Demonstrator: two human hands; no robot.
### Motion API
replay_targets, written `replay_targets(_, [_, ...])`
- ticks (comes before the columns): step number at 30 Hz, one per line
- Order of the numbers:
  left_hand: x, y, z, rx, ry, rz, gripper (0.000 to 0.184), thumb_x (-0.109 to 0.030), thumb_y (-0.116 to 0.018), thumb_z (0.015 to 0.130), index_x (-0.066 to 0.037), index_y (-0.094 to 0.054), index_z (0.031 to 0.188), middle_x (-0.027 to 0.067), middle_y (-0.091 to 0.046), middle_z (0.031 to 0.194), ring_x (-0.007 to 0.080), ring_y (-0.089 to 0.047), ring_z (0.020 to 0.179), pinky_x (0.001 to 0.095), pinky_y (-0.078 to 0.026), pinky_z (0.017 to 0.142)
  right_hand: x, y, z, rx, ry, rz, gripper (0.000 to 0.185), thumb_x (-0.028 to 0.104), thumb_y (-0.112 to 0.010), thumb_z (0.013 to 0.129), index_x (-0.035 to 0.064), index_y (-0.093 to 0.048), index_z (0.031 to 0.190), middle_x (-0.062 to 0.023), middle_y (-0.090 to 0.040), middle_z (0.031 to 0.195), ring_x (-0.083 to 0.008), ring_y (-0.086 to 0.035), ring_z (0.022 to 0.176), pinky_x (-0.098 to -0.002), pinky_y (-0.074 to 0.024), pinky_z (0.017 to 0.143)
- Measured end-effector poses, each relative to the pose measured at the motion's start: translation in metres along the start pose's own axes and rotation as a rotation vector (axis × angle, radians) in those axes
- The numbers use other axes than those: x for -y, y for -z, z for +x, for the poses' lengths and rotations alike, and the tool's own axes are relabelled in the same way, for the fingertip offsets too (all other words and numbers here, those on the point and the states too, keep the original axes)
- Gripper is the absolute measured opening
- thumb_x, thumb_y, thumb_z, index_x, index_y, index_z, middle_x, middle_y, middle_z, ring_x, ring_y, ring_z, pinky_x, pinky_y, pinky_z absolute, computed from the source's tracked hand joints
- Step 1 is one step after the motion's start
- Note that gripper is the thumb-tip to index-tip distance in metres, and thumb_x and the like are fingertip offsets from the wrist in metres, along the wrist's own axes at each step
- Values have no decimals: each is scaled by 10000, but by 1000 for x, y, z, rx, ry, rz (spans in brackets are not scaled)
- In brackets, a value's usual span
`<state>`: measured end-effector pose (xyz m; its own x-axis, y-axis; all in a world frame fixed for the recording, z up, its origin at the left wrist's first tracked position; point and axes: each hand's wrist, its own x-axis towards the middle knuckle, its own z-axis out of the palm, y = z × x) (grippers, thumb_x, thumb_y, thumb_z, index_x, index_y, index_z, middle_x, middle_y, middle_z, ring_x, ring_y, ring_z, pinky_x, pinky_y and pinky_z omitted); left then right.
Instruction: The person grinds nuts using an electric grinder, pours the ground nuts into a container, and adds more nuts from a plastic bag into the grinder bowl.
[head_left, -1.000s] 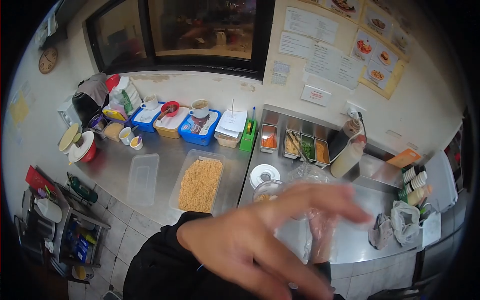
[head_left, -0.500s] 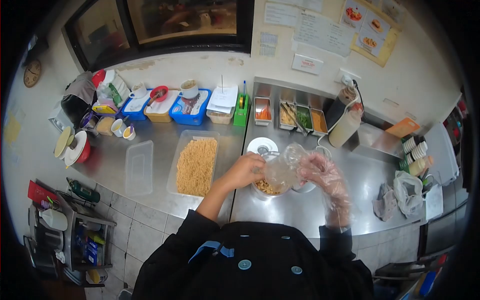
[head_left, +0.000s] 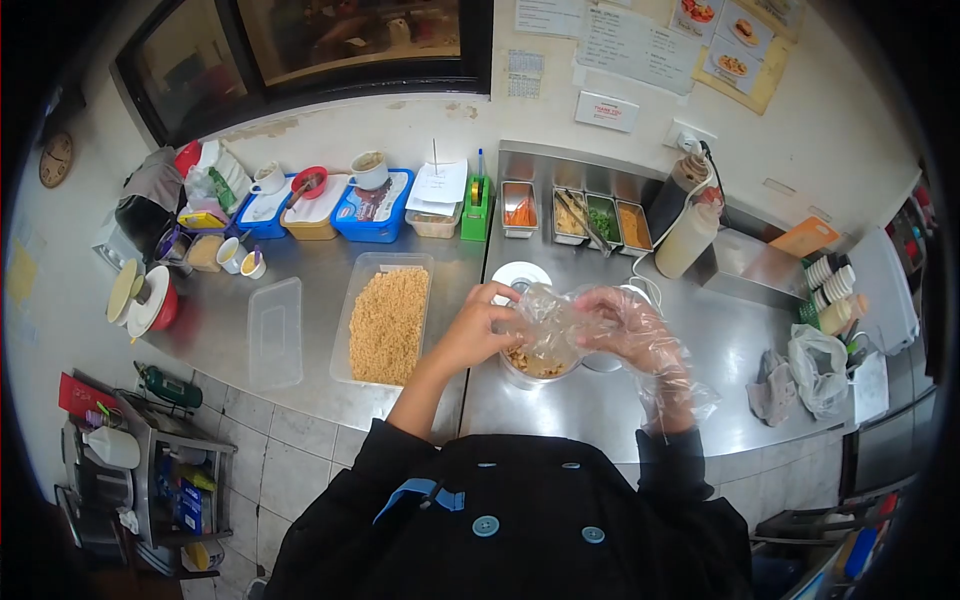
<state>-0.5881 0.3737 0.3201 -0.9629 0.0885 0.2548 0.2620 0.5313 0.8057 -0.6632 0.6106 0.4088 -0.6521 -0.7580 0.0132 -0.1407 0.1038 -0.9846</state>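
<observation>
My left hand (head_left: 478, 328) is bare and pinches a crumpled clear plastic glove (head_left: 548, 325) at its left side. On my right hand (head_left: 625, 325) is a loose clear plastic glove, and its fingers grip the other side of the crumpled plastic. Both hands are close together above a round container (head_left: 535, 382) with chopped brown pieces, partly hidden by the plastic. Behind my left hand lies a white round lid-like piece (head_left: 518, 274). To the left, a clear tub (head_left: 340, 350) holds light brown crumbs.
A clear plastic lid (head_left: 275, 335) lies on the steel counter. Blue-rimmed tubs (head_left: 372, 225), a green tape dispenser (head_left: 477, 210) and metal trays of food (head_left: 600, 222) line the back. Squeeze bottles (head_left: 690, 238) and plastic bags (head_left: 818, 370) are on the right.
My left hand has shifted slightly left and up, with its fingers more spread around the plastic. The plastic is bunched lower between both hands. The camera view has tilted slightly.
</observation>
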Motion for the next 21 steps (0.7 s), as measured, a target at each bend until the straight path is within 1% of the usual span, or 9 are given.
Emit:
replay_targets(2, [-4,0,-5,-96,9,89,220,-225,-782,687,-47,-714,795,90,-470,1269,320,-344,1220,431,-307,1036,10,6,-6,-37,62,-351,285,-14,-741,713,17,-603,961,-53,-591,1007,-133,-561,945,-269,-503,736])
replay_targets(6, [-1,-4,-8,-102,44,79,226,-228,-792,677,-55,-721,804,77,-453,1290,328,-310,1240,444,-287,1049,3,14,-10,-160,9,-254,219,-47,-696,727,8,-624,926,-52,-604,963,-119,-564,904,-253,-495,724])
replay_targets(8, [0,-6,-7,-134,44,67,235,-251,-818,646,-136,-743,837,75,-460,1280,321,-362,1225,428,-300,1047,-2,13,-10,-258,113,-151,180,-61,-661,748,2,-628,913,-44,-613,889,-114,-575,819,-247,-492,715])
replay_targets(12, [7,-7,-7,-135,27,101,279,-243,-825,637,-136,-738,879,66,-462,1282,317,-365,1223,421,-303,1048,-2,7,-10,-194,137,-235,151,-29,-640,777,8,-611,921,-56,-594,817,-119,-562,733,-269,-489,679])
replay_targets(15, [7,-8,-7,-149,42,47,340,-242,-826,635,-133,-723,940,58,-464,1283,305,-370,1220,411,-304,1050,0,-1,-10,-362,225,-251,76,-29,-604,817,4,-586,882,-58,-577,829,-116,-561,718,-269,-484,671])
replay_targets(17, [2,-7,-7,-131,78,-5,290,-220,-807,646,-52,-719,865,65,-447,1301,321,-315,1246,425,-300,1051,13,-10,-13,-396,-79,-51,57,-35,-578,834,5,-570,873,-55,-570,862,-109,-560,718,-262,-475,679])
replay_targets(18, [1,-7,-8,-128,80,-8,290,-220,-807,646,-52,-719,865,65,-447,1301,321,-315,1246,425,-300,1051,10,-9,-14,-397,-83,-51,57,-35,-578,834,5,-570,873,-55,-570,862,-109,-560,718,-262,-475,679])
replay_targets(20, [-4,-4,-7,-95,27,44,293,-176,-792,643,-42,-701,887,66,-448,1298,320,-316,1245,422,-301,1052,2,-5,-13,-334,236,-84,73,-42,-570,841,9,-582,891,-47,-563,892,-102,-556,724,-251,-466,677])
replay_targets(21, [-7,-3,-8,-96,30,43,293,-176,-792,643,-42,-701,887,66,-448,1298,320,-316,1245,422,-301,1052,0,-5,-12,-332,235,-83,73,-42,-570,841,9,-582,891,-47,-563,892,-102,-556,724,-251,-466,677])
